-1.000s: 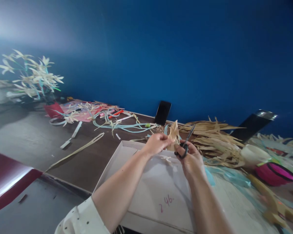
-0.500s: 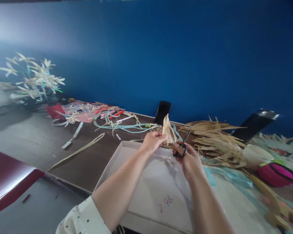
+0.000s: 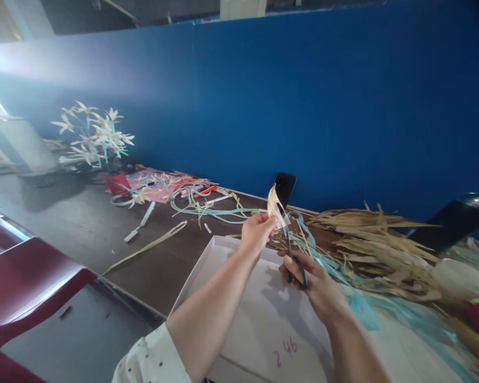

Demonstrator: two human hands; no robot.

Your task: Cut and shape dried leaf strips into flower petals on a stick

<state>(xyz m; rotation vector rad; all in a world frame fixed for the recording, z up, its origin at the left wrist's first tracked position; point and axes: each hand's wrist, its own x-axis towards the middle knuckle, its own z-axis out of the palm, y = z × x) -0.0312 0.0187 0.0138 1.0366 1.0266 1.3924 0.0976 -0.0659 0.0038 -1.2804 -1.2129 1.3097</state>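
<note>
Between the fingertips of my left hand (image 3: 257, 231) is a pale dried corn husk (image 3: 276, 206), upright, with a pointed tip and a split lower side. My right hand (image 3: 312, 279) is closed round the black handles of a pair of scissors (image 3: 297, 268). The blades point up and stand close beside the husk's right edge; whether they touch it I cannot tell. Under both hands lies a shallow white box (image 3: 259, 314) with red handwritten figures. A heap of dried husks (image 3: 367, 239) spreads to the right of my hands.
A dark phone (image 3: 285, 187) leans against the blue wall (image 3: 239, 117). Blue cord (image 3: 227, 214) and scraps lie left of it on the dark table (image 3: 163, 271). Pale husk flowers (image 3: 104, 133) stand at the back left, and a black bottle (image 3: 449, 223) tilts at the right. Red chair (image 3: 32, 287) at the left.
The view has swung left and up. My right hand has lowered the scissors slightly away from the left hand, with the blades now alongside the husk, whose split side now faces the blades.
</note>
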